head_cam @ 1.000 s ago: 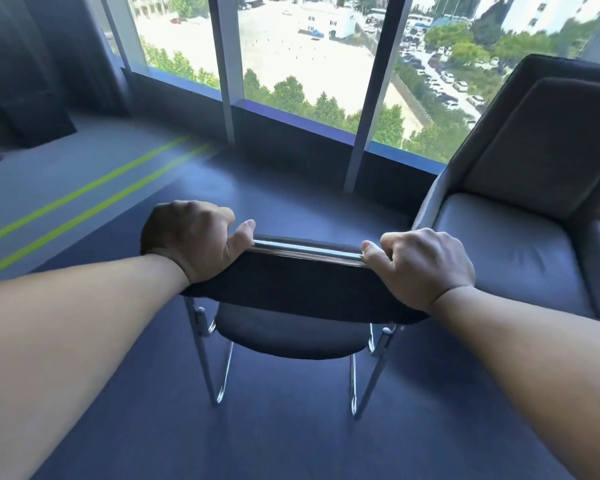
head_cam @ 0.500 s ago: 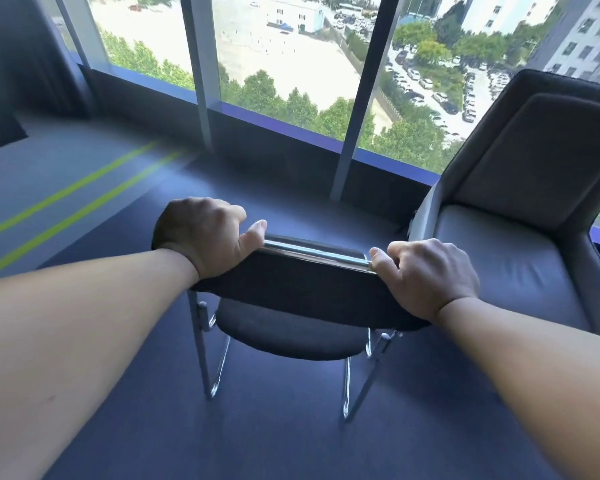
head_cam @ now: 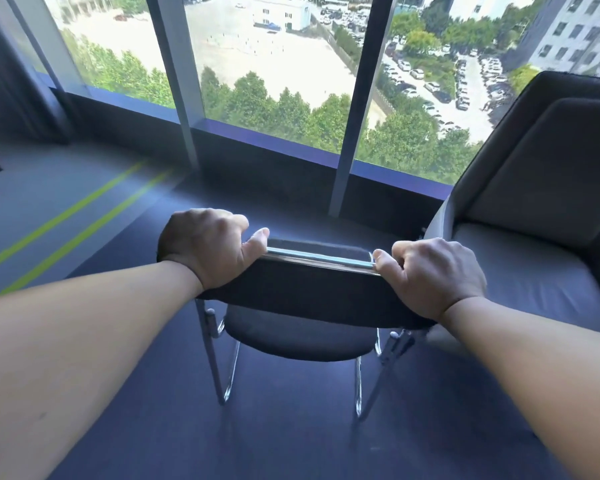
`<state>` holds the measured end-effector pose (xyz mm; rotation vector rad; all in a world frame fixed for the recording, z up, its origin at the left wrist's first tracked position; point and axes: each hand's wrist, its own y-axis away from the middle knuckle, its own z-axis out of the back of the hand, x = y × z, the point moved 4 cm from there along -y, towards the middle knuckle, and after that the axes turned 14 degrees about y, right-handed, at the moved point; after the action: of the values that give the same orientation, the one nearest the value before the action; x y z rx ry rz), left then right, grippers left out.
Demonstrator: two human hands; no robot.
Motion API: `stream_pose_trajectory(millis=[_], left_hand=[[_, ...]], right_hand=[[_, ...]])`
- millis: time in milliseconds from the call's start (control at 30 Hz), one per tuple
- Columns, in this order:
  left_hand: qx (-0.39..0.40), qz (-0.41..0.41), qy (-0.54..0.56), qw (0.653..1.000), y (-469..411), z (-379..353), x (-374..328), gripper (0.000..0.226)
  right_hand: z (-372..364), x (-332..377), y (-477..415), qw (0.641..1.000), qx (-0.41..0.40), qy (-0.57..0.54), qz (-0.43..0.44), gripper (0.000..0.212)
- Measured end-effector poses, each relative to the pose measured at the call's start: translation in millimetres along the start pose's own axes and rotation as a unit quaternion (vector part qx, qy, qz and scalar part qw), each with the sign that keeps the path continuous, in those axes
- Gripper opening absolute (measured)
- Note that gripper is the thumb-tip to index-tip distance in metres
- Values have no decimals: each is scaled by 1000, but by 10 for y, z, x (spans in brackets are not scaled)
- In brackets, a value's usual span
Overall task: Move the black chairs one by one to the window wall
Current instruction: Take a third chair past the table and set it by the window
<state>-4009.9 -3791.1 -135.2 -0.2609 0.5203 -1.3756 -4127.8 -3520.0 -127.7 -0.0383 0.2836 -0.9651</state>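
Note:
A black chair (head_cam: pixel 302 334) with a chrome frame stands on the dark carpet in front of me, its seat facing the window wall (head_cam: pixel 278 157). My left hand (head_cam: pixel 208 247) grips the left end of the chair's backrest top, fingers curled over the far side. My right hand (head_cam: pixel 433 271) grips the right end the same way. A chrome bar runs along the backrest top between my hands. The chair's metal legs show below the seat.
A large grey armchair (head_cam: pixel 541 209) stands close on the right, almost touching the black chair. Two green floor lines (head_cam: pixel 66 223) run across the lighter floor on the left. Dark curtains hang at the far left by the window.
The chair and both hands have moved closer to the window wall and the grey armchair; my grip on the backrest is unchanged.

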Motion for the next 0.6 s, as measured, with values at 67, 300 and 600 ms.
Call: stream_pose_trajectory(millis=[67,300,600], left_hand=[[5,-4,5,1000,-305,-135,131,54],[29,-6,12,999,-1172,-498,568,54],[30,-13,17,999,-1630,-729,782,55]], right_hand=[[-63,-25,-299,1000,-5,-5,-3,60],[-237,-10,-1170,999,9,-43,-6,58],[-364,-68,-1687,999,16,-40,-7,60]])
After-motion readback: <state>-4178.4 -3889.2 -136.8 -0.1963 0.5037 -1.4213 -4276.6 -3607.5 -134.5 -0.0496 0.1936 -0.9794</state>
